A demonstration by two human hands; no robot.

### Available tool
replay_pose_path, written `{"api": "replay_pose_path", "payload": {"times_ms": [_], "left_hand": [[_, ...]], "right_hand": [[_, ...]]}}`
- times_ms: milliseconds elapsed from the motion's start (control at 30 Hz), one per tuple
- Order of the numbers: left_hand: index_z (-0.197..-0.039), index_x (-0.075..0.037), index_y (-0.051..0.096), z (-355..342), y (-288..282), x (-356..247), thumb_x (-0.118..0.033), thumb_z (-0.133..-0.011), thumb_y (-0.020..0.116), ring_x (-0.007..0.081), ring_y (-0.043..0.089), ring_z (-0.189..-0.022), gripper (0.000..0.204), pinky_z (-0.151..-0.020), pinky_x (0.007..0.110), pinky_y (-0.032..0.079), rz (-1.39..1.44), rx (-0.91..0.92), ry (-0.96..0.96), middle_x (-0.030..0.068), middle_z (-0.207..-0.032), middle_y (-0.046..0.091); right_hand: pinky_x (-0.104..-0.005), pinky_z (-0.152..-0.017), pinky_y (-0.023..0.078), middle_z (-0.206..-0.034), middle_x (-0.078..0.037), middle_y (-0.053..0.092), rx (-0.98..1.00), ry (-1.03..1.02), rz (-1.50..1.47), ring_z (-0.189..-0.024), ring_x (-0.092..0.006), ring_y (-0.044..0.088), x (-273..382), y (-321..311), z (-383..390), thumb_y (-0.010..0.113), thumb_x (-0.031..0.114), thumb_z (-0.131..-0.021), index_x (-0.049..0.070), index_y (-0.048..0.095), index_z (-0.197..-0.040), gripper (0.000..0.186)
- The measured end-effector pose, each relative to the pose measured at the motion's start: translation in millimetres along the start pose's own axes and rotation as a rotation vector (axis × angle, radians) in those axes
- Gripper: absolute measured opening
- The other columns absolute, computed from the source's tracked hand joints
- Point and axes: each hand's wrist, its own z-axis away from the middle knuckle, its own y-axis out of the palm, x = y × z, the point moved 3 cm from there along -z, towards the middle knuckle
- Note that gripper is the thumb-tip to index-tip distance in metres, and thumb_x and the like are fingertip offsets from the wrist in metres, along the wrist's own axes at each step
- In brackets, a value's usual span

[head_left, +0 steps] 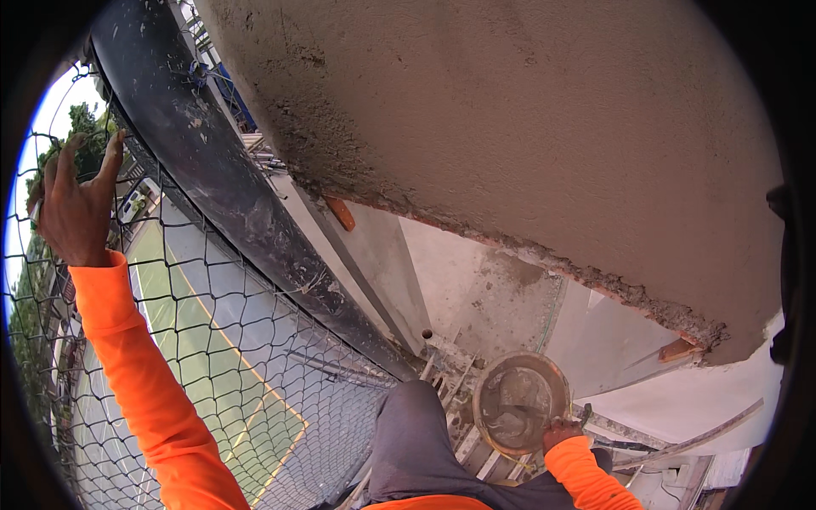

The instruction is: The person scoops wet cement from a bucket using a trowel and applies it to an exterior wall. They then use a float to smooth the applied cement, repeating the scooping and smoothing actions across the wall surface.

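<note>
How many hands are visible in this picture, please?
2. The left hand is up at the chain-link fence, on the picture's left; the right hand is lower, at the rim of the round bucket. No others show.

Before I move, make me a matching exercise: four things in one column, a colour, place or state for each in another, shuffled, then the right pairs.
Things
1. Left grip
2. Bucket
3. Pipe
4. Right grip

Place, colour or state
A. Black, with pale smears
B. Low, at the round container's rim
C. Raised, at the wire fence
D. Round, with grey mix inside

Pairs: 1-C, 2-D, 3-A, 4-B
</note>
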Motion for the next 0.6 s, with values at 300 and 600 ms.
{"api": "replay_pose_path", "payload": {"times_ms": [300, 600], "left_hand": [[-0.110, -0.013, 0.072, -1.9, -28.9, -10.8, -0.055, -0.073, 0.082, 0.0289, 0.061, -0.104, 0.057, -0.089, 0.042, 0.049, 0.179, 0.034, -0.141, 0.0031, -0.099, 0.067], [-0.111, -0.016, 0.072, -0.3, -28.2, -8.6, -0.055, -0.075, 0.081, 0.0292, 0.061, -0.107, 0.054, -0.093, 0.041, 0.048, 0.132, 0.018, -0.100, 0.0024, -0.102, 0.067]], "right_hand": [[-0.0435, -0.087, 0.054, -0.120, -0.008, 0.069, 0.210, 0.190, -0.048, -0.111, -0.0298, 0.068, -18.5, -2.3, -52.5, 0.056, 0.023, -0.093, 0.015, 0.073, -0.117, 0.030], [-0.0497, -0.081, 0.053, -0.114, -0.005, 0.071, 0.033, 0.175, 0.068, -0.108, -0.0269, 0.068, 8.4, 39.2, -80.0, 0.054, 0.022, -0.095, 0.014, 0.074, -0.112, 0.028]]}}
